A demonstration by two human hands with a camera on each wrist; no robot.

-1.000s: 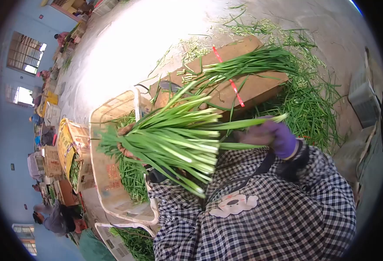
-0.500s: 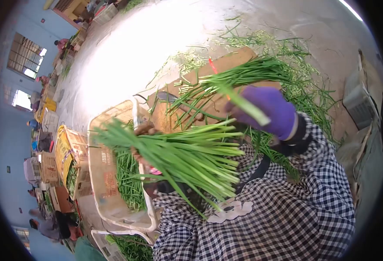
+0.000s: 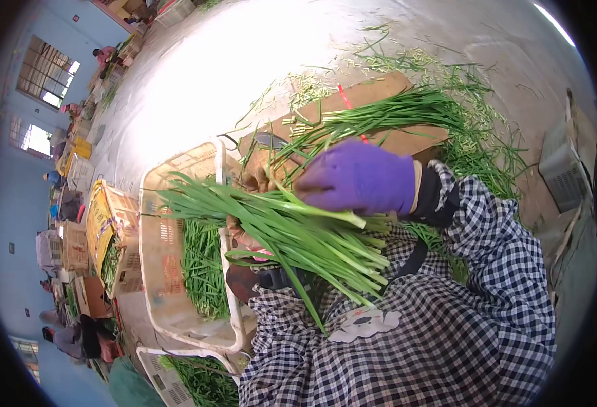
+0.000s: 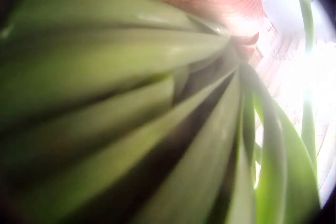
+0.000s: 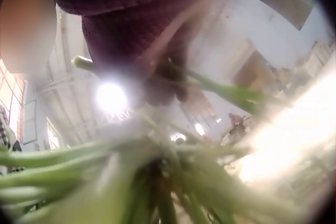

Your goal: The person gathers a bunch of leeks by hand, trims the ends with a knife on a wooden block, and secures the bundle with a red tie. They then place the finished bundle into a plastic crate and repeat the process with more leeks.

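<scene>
Green stalks (image 3: 305, 237) gripped by mostly hidden left hand (image 3: 243, 235), blurred purple-gloved right hand (image 3: 356, 178) pinching a single stalk (image 5: 231, 91)

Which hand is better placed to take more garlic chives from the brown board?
Likely the right hand: in the head view it sits nearer the piled garlic chives, while the left hand grips the gathered bunch.

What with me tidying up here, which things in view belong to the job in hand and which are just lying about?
Part of the job, it seems:
left hand, gripping the bunch of greens
gloved right hand, holding a stalk
brown board
red strip
basket

Probably just lying about:
loose scraps
grey crate
</scene>
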